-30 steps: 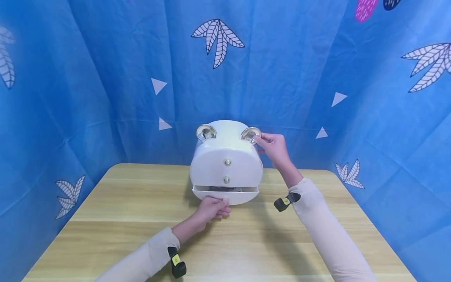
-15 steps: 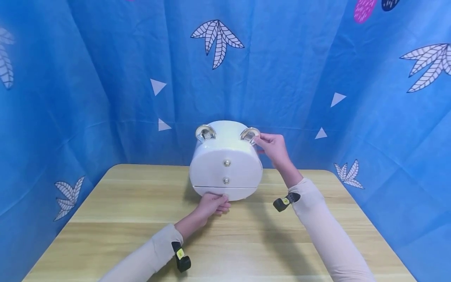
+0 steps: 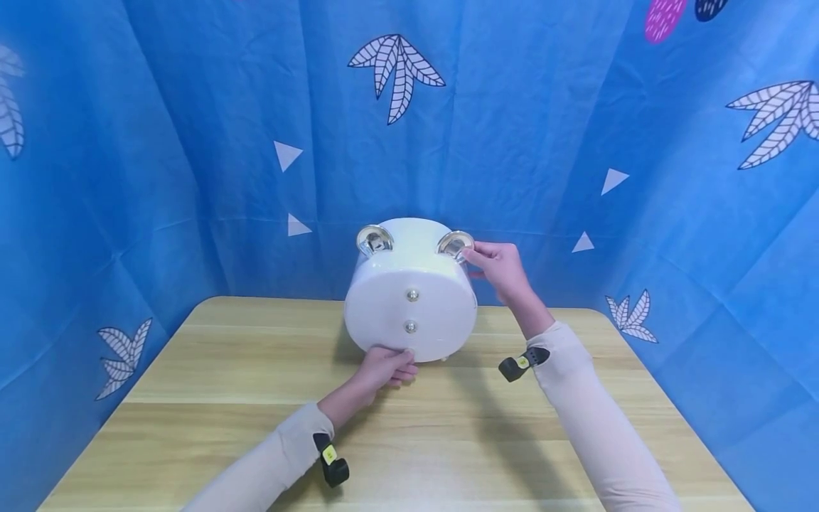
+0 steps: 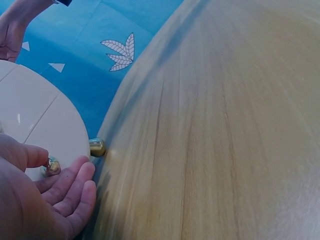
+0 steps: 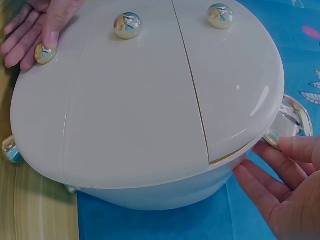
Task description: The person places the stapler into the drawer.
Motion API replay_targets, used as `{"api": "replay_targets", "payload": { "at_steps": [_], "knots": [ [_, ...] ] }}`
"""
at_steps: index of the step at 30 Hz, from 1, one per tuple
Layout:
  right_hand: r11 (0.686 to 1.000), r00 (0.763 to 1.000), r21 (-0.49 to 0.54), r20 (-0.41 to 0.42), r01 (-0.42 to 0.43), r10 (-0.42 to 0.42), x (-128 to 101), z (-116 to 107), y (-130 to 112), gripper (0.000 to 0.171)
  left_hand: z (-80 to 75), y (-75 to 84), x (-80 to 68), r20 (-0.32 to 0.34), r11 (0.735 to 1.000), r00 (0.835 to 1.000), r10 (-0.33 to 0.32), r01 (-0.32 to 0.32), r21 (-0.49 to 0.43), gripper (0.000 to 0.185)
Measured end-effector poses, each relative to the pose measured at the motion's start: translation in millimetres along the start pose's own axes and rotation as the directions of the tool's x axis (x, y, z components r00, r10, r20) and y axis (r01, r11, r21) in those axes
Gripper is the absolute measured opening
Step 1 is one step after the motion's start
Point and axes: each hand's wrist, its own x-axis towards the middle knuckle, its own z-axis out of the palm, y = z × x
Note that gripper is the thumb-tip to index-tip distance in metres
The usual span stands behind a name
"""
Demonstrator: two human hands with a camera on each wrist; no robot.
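White drawer box (image 3: 409, 299) stands on the bench (image 3: 211, 398) at its far middle, flat round front facing the person, both drawers flush. Left hand (image 3: 382, 368) is the nearer one to the lower drawer: straight fingers (image 4: 75, 185) press the front's bottom edge, just below the lower knob (image 3: 411, 327). Right hand (image 3: 498, 269) is at the box's upper right, fingers pinching the silver ear (image 5: 290, 122) there

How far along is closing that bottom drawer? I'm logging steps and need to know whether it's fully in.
Looks done: the bottom drawer sits flush with the white box, no gap showing. In hand: the left hand presses straight fingers on the drawer front; the right hand steadies the box by a silver ear. Left: letting go, apparently.
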Motion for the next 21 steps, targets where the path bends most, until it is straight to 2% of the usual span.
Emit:
{"api": "replay_targets", "payload": {
  "at_steps": [6,15,19,21],
  "knots": [
    [1.000,1.000,-0.004,0.001,0.013,-0.013,-1.6,-4.5,3.1,0.039,2.4,-1.0,2.1,0.005,1.000,1.000,0.005,-0.005,0.017,0.038],
    [1.000,0.999,0.009,-0.044,0.028,-0.027,-4.7,-2.1,6.0,0.041,-2.1,1.9,6.6,0.060,0.999,0.998,-0.027,0.025,0.035,0.041],
    [0.998,0.997,-0.022,-0.058,0.051,-0.052,-10.2,-1.7,5.6,0.047,-7.5,5.9,4.5,0.040,0.998,0.999,-0.027,0.025,0.053,0.040],
    [0.992,0.990,-0.070,-0.086,0.108,-0.114,-16.4,-2.0,5.8,0.049,-12.2,9.7,1.6,0.020,0.998,0.999,-0.026,0.025,0.057,0.038]
  ]
}}
